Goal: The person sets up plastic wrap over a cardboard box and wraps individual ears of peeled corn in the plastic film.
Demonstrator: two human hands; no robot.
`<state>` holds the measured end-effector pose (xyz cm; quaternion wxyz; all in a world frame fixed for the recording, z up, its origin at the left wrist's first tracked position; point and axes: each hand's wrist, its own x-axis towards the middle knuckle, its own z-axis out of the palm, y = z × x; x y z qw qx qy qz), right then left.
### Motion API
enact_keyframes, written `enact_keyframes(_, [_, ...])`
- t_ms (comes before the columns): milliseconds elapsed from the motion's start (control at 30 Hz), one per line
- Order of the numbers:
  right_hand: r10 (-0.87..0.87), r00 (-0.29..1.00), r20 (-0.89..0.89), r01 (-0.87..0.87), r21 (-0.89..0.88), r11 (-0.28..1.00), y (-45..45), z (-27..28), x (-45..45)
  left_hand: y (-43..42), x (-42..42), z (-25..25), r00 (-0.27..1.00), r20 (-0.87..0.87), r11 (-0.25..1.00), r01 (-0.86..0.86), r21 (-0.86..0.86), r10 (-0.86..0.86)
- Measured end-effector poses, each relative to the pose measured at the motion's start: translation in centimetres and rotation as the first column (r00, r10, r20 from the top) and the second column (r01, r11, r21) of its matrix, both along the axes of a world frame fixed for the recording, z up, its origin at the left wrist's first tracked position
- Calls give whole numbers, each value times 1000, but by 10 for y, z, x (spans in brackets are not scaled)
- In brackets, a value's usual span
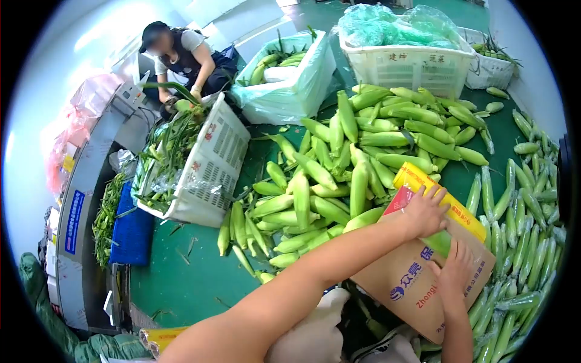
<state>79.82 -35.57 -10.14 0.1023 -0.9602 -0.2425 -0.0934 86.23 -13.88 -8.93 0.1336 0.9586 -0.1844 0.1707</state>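
An ear of corn (437,243) in green husk lies on a printed cardboard box (387,266) in front of me, partly covered by my hands. My left hand (425,213) reaches over the box, fingers spread across a yellow roll of film (457,209) at its far edge. The heel of that hand is at the corn's upper end. My right hand (455,267) is closed around the corn's lower end, thumb on the left side and fingers on the right. Any film between hand and corn is too clear to make out.
Unwrapped corn (327,181) is heaped on the green floor beyond the box. Wrapped ears (526,242) lie at right. A white crate (212,163) holds husks near a seated person (187,57). Lined bins (284,91) and a crate of green bags (405,60) stand behind.
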Motion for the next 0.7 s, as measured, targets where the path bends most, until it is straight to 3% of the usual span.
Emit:
enact_keyframes(67, [-17,999,-29,18,28,999,-5,-15,19,-10,17,5,994,-107,1000,0,23,2])
enact_keyframes(167, [67,997,-26,-64,106,992,-13,-33,43,-13,-13,-1,984,-39,984,168,-63,-171])
enact_keyframes(267, [49,946,-320,-13,112,994,-19,-20,45,-15,-63,1,936,-61,934,337,-117,-346])
enact_keyframes(367, [23,835,-549,75,155,985,-12,21,29,-9,-103,5,953,117,957,286,-45,-279])
enact_keyframes(467, [207,756,-621,-19,296,955,-11,55,11,-6,-106,0,911,266,949,293,118,-314])
enact_keyframes(567, [313,507,-803,20,374,927,-22,59,7,-6,-102,-3,877,338,939,304,161,-342])
enact_keyframes(667, [284,306,-909,18,304,953,-23,54,13,-13,-111,-2,927,-13,916,373,150,-375])
enact_keyframes(700, [213,403,-890,-103,188,977,-21,58,22,-16,-110,-2,926,-42,921,378,94,-375])
